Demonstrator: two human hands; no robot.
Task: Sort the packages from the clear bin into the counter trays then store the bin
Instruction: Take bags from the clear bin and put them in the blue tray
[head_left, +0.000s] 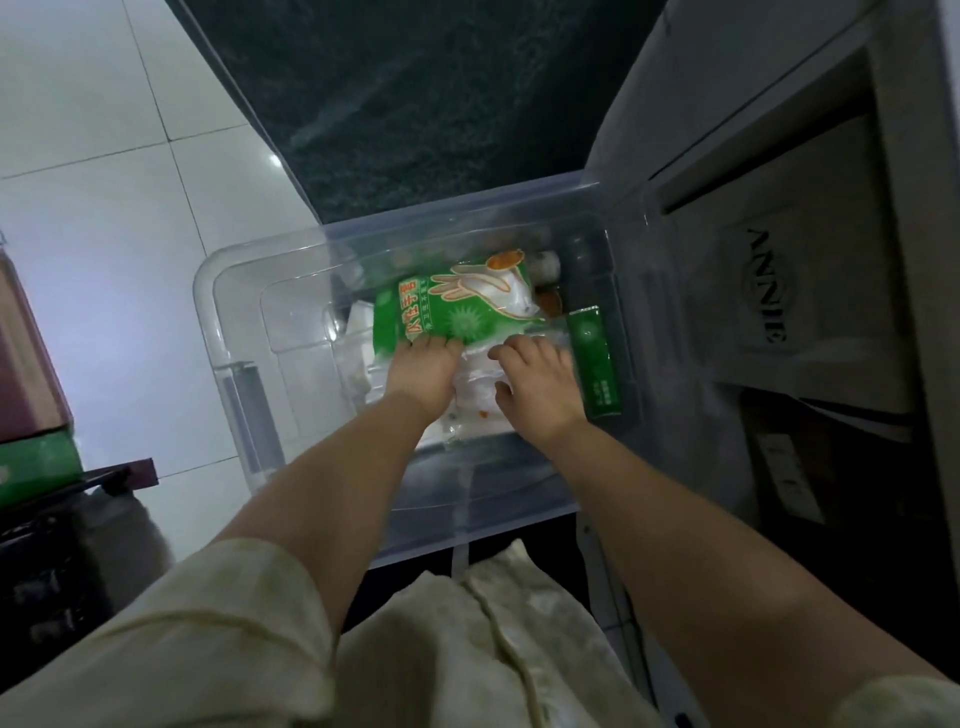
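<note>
A clear plastic bin (228, 332) sits below me on the floor with both my arms reaching into it. My left hand (423, 371) grips the near edge of a green glove package (457, 306) printed with pale hands. My right hand (540, 384) rests with fingers curled on crinkly clear-and-white packets (475, 387) beneath it. A narrow green box (597, 358) stands against the bin's right wall. More small packets lie under the green package, mostly hidden.
The dark speckled countertop (415, 104) runs beyond the bin. An open white cabinet (779, 156) on the right holds a white "ANNIE" bag (769, 286) and boxes. White floor tiles (104, 234) lie left, with a maroon and green box stack (31, 415).
</note>
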